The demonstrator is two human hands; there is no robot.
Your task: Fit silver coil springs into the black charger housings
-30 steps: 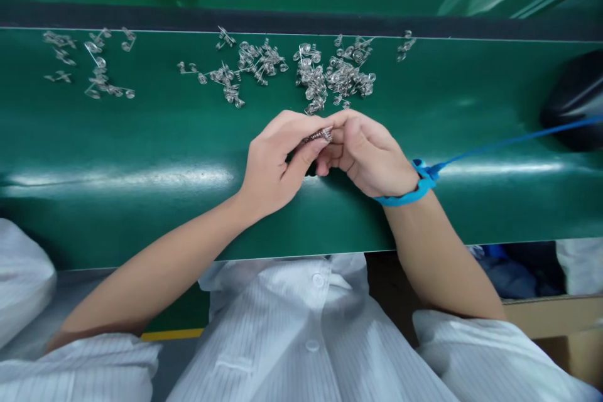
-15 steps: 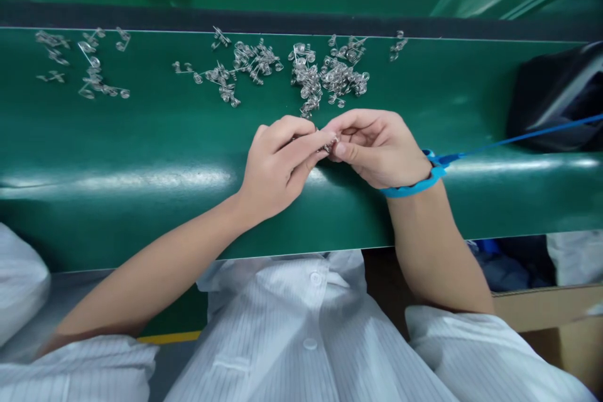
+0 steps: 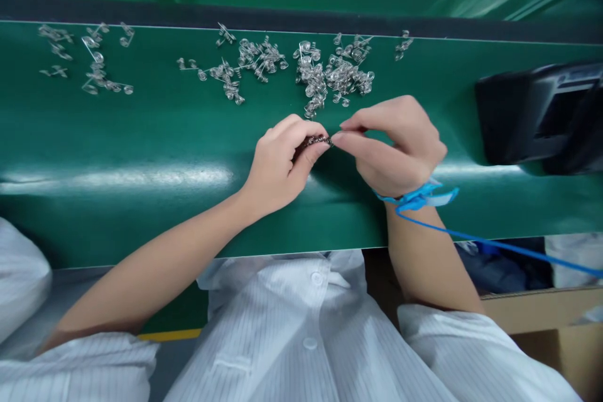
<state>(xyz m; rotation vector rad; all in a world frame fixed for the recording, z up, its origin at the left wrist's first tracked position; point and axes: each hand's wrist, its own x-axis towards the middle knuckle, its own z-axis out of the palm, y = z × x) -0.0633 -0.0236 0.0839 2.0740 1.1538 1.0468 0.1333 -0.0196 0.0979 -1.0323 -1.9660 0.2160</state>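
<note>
No text, label, brand, number or sign can be read. The black device (image 3: 509, 113), right of the blue wristband (image 3: 417, 198), has a paler upper panel (blurred); any characters on it cannot be resolved. The striped shirt (image 3: 277, 326), below and left of the blue wristband, presents no legible print on its visible front.

springs (image 3: 346, 75) on tbl (image 3: 141, 132); L hand (image 3: 279, 166) in front; device (image 3: 511, 119) far R
</note>
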